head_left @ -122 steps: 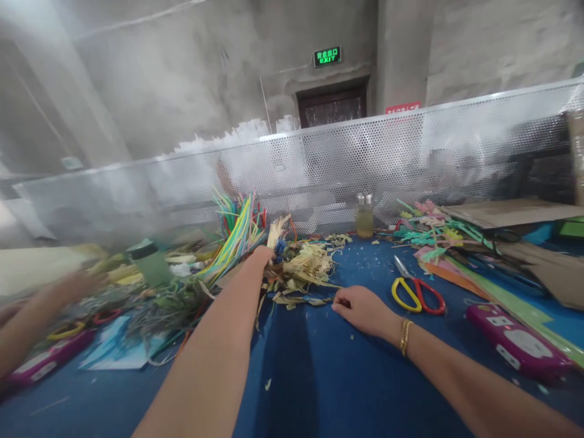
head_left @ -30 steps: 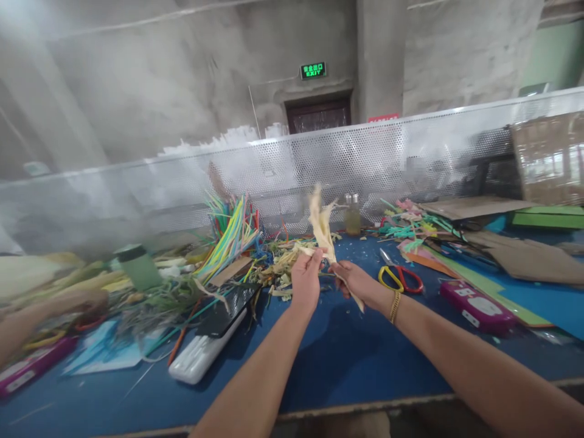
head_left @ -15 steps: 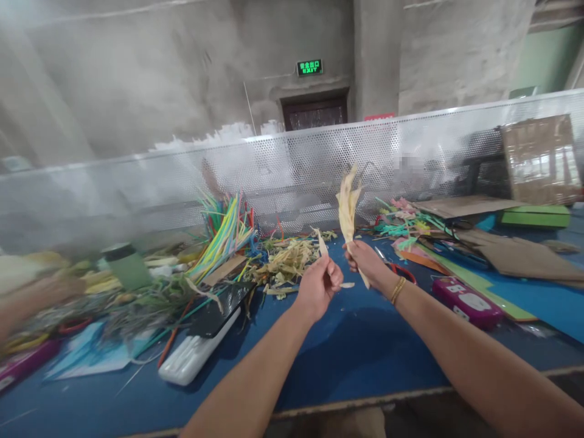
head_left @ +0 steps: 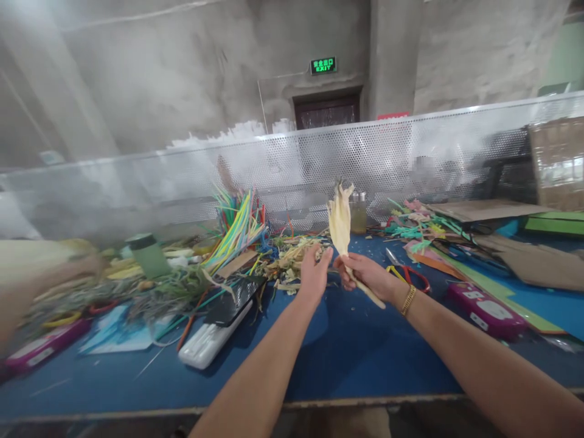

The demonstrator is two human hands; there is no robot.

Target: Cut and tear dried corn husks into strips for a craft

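Note:
My right hand [head_left: 362, 272] is closed around the stem of a pale yellow bundle of what look like dried corn husks [head_left: 340, 222]. The bundle stands upright, its frayed tip upward and its stem end sticking out below my fingers. Just to the left, my left hand [head_left: 314, 267] has its thumb and fingers apart, with nothing visible between them. It is beside a heap of dried husk pieces [head_left: 287, 261] and partly covers it. Scissors with red and yellow handles [head_left: 408, 275] lie behind my right wrist.
A white case [head_left: 214, 340] with a black tray on it lies left on the blue table [head_left: 365, 365]. Behind are colourful pipe cleaners [head_left: 239, 228] and a green-capped bottle [head_left: 149, 255]. Purple boxes [head_left: 486, 309] lie at both sides. Another person's arm [head_left: 45, 274] reaches in from the left.
My left hand has let go of the husk strip it held and moved to the heap, fingers opening. The bundle in my right hand has come lower. The view has shifted slightly left.

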